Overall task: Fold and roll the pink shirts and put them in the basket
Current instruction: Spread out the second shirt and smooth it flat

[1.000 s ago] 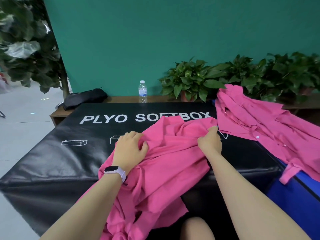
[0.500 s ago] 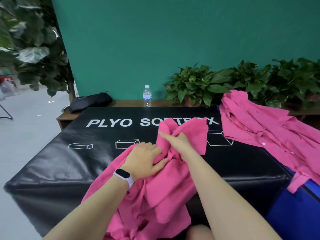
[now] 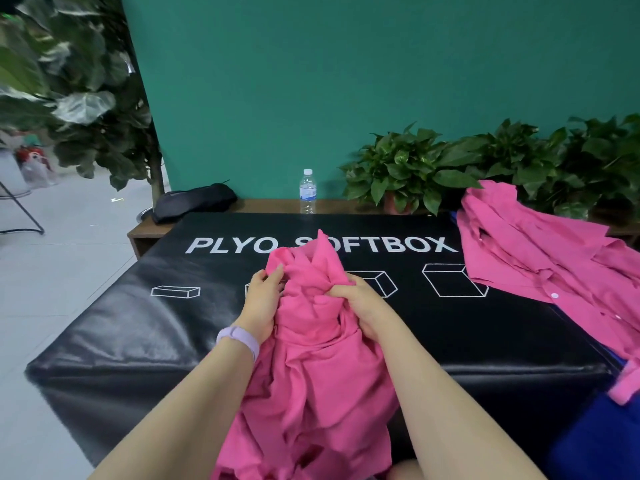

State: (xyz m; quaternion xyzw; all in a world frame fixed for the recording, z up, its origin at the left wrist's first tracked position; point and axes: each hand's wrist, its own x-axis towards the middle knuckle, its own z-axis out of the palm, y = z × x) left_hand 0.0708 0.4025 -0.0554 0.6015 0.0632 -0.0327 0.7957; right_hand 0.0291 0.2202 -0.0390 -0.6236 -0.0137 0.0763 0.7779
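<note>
**Pink cloth bunched between two hands, no fold begun**

Black vinyl, the padded box spreads under both hands and carries the work. Across it, from the hands down over the near edge toward the person, hangs the pink shirt, crumpled. Well to the right of the right hand lies the heap of other pink shirts. No basket shows.

The left hand pinches a fold at the shirt's upper left; the right hand grips a bunch just beside it, the hands close together.

The step looks like sorting out the garment before folding. Next it wants spreading flat on the box, edges found.

A second ago the hands stood wide apart with the cloth stretched; now they have gathered it inward.
</note>
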